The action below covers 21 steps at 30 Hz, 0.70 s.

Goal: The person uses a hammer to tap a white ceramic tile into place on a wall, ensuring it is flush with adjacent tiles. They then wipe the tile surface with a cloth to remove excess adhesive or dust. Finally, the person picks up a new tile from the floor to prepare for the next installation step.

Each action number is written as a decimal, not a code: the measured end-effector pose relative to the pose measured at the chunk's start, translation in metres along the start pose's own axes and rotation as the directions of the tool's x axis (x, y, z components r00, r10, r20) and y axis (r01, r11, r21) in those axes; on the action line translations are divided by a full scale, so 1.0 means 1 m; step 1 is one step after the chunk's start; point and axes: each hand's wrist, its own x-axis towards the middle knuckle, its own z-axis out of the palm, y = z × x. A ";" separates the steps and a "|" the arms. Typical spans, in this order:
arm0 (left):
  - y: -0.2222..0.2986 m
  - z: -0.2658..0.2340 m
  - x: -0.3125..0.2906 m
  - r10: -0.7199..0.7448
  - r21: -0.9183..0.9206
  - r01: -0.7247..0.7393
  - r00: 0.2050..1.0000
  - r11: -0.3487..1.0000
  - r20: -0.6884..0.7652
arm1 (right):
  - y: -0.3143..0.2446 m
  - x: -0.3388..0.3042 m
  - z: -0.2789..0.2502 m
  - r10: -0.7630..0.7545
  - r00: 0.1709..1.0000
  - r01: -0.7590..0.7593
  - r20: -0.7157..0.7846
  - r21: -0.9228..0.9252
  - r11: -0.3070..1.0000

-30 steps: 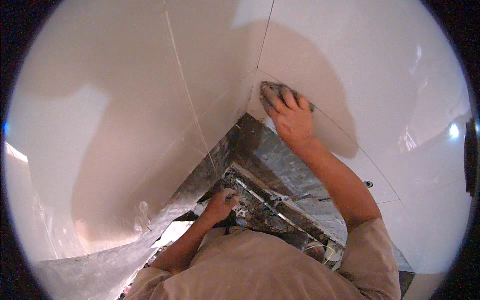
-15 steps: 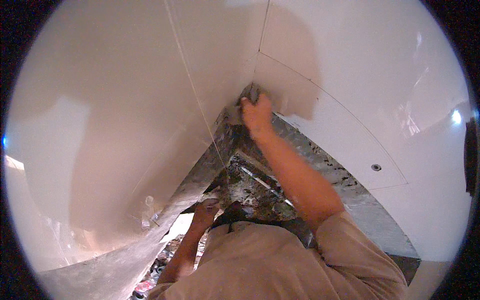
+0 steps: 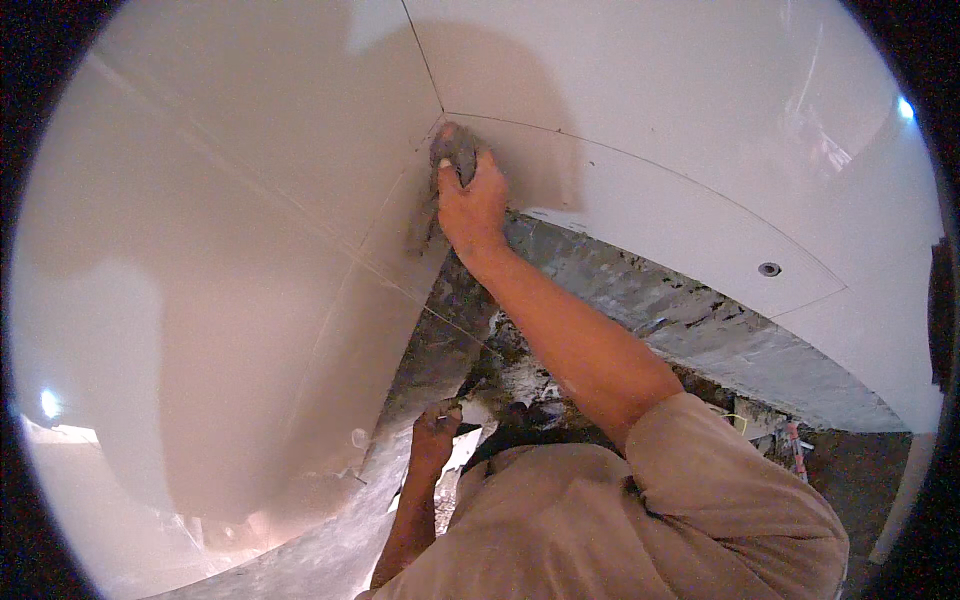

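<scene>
Sitting at the upper middle of the frame, a dark grey pad (image 3: 462,150) is held just below the spot where thin dark joint lines (image 3: 425,60) meet. A second ago it lay on the pale right wall (image 3: 680,90); it is now in at the angle and turned toward the left wall (image 3: 250,250), so the rubbing seems to have passed from the right face to the inner edge. The right hand (image 3: 472,205) is partly closed, thumb and fingers curled round the pad. Beside its wrist, a grey smear (image 3: 420,230) marks the left wall. Farther out, a rough grey band (image 3: 700,325) slants down through the right of the frame, below a small round fitting (image 3: 769,269). The left hand (image 3: 437,425), lower middle, has its fingers bent; whether it grips anything, I cannot tell.
</scene>
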 end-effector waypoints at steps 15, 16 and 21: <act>-0.003 0.006 -0.017 -0.030 0.063 0.029 0.999 0.998 0.012 | -0.068 -0.009 0.004 0.000 0.979 -0.007 0.204 0.038 0.999; -0.004 0.007 -0.014 -0.037 0.073 0.036 0.999 0.997 0.013 | -0.073 -0.033 0.009 -0.091 0.973 0.092 0.211 0.007 0.996; -0.006 0.008 -0.014 -0.091 -0.049 0.091 0.996 0.995 0.007 | -0.066 -0.084 -0.007 -0.278 0.916 0.227 0.291 0.197 0.954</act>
